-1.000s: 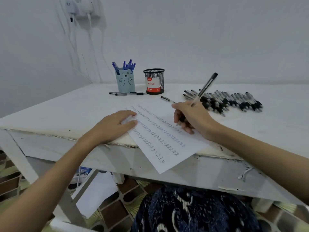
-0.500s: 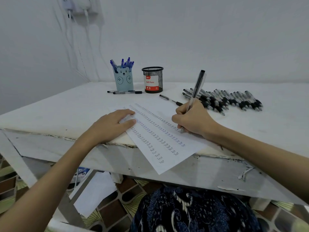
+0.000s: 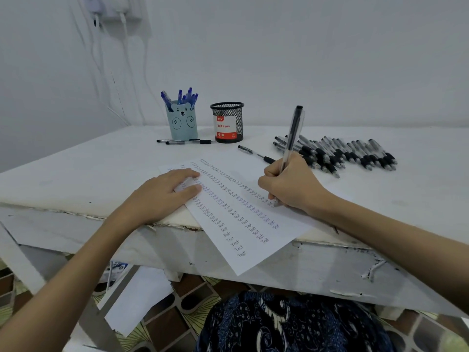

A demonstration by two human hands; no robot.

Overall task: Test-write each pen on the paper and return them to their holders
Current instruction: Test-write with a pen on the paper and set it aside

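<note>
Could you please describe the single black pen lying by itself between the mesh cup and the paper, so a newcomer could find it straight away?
Start at the black mesh cup labelled Ball Pens at the back of the white table. Just in front and to its right, a lone black pen lies flat near the far edge of the paper. Unlike the heap of black pens further right, it lies on its own.

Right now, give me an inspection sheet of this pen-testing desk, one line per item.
Surface: white table, front edge chipped.
Job's things: paper with rows of "Test", overhanging the edge; black pen; bear holder with blue pens; mesh holder; pen pile.
Clutter: three loose pens by the holders.
Hands: left hand flat on the paper; right hand writing.
Cables: wall cables from plugs.
Surroundings: loose sheets on the tiled floor.
</note>
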